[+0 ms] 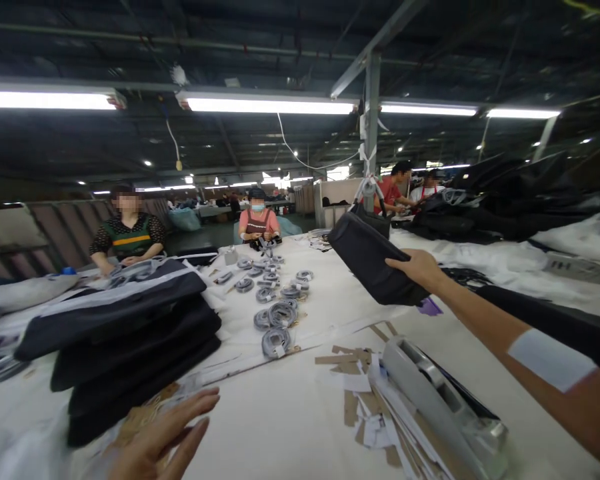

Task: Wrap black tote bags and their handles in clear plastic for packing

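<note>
My right hand (419,268) grips the near edge of a black fabric bag (373,260), thumb on the near face, and holds it up over the right of the table. The bag hangs tilted, its lower end toward me. My left hand (165,440) is at the bottom left with its fingers stretched out and nothing in them. Beside that hand rises a stack of folded black bags (130,340) with a grey strap along the top. Brown paper tags (143,413) lie between the stack and my left fingers, partly blurred.
Several coiled grey straps (283,313) lie down the middle of the white table (260,427). A grey tape dispenser (440,407) sits at the front right beside paper strips (375,413). Two people (133,230) (259,220) work across the table. Black fabric (510,200) is heaped at right.
</note>
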### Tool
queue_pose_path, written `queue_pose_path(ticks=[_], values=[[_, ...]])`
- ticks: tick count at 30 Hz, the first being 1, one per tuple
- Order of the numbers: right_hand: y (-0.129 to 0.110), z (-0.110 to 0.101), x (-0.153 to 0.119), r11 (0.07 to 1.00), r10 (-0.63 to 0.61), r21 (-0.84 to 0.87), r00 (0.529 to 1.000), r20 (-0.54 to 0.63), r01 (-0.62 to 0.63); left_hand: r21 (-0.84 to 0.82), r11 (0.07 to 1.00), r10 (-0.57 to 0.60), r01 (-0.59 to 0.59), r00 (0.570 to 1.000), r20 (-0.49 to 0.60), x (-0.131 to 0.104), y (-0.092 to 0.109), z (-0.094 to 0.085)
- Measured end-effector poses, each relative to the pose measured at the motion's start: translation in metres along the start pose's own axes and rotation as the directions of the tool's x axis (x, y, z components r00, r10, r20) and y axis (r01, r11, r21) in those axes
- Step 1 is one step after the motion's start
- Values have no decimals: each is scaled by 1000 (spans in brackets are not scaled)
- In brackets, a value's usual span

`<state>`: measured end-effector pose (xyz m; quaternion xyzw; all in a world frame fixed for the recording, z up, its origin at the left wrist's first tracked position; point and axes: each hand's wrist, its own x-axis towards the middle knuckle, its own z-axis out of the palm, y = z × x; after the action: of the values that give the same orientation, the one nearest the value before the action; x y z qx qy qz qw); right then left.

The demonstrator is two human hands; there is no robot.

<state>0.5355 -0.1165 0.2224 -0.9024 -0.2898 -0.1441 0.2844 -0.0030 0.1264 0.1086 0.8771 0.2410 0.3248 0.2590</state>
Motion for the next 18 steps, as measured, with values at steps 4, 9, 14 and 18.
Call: queue_pose_path(ticks=[4, 9, 14, 18], values=[[-41, -47, -40, 959, -216, 165, 972, -90, 228, -276, 958, -84, 81, 996, -2, 16, 35, 22], [-81, -50, -120, 903, -369, 232, 929, -6, 361, -350, 936, -88, 30, 985, -150, 33, 46, 26], [-99, -7, -214, 701, -669, 365, 742, 40, 612, -309, 951, -104, 31, 969, -225, 9, 36, 4], [-93, 31, -277, 516, -846, 482, 508, 161, 708, -383, 913, -180, 143, 982, -61, -44, 25, -1]])
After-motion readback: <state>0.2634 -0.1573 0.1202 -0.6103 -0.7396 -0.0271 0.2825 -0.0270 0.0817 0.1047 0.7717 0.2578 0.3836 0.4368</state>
